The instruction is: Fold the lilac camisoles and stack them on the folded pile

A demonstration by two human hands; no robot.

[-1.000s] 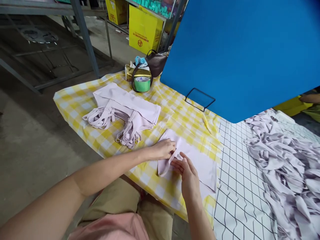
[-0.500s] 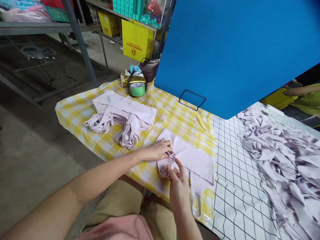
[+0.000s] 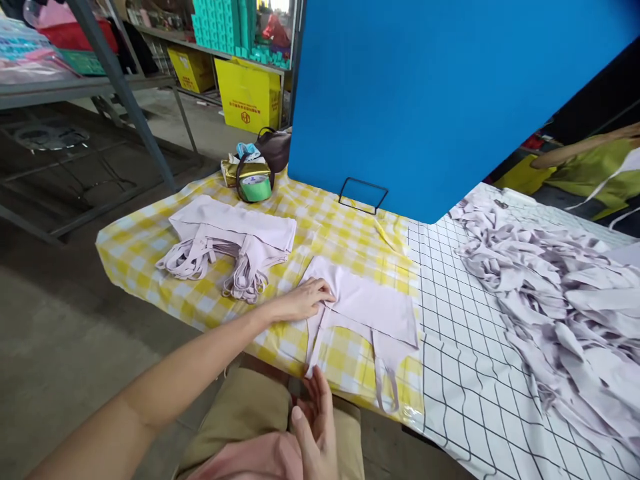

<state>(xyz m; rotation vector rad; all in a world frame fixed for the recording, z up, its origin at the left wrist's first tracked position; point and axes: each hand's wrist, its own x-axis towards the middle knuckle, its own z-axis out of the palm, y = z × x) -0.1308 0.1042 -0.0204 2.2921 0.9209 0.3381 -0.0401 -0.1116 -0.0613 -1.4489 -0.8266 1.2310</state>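
Note:
A pale lilac camisole top (image 3: 370,300) lies flat on the yellow checked cloth, its straps towards me. My left hand (image 3: 307,299) is closed on its upper left part, fingertips at the base of the left strap (image 3: 319,340). That strap runs straight down towards me. At its lower end, by the table edge, is my right hand (image 3: 317,413), palm up, fingers stretched out and thumb apart; the fingertips touch the strap end. The other strap (image 3: 387,387) hangs loose in a loop on the right.
A neat stack of lilac tops (image 3: 230,230) lies to the left. A heap of lilac pieces (image 3: 560,293) covers the right side. Green tape (image 3: 256,189) sits at the back near a blue board (image 3: 425,100) with a black wire frame (image 3: 363,195). A co-worker's arm (image 3: 580,150) shows far right.
My right hand has moved down towards me from the strap's base to its lower end, and its fingers have opened. The strap now lies straight. The view has shifted slightly.

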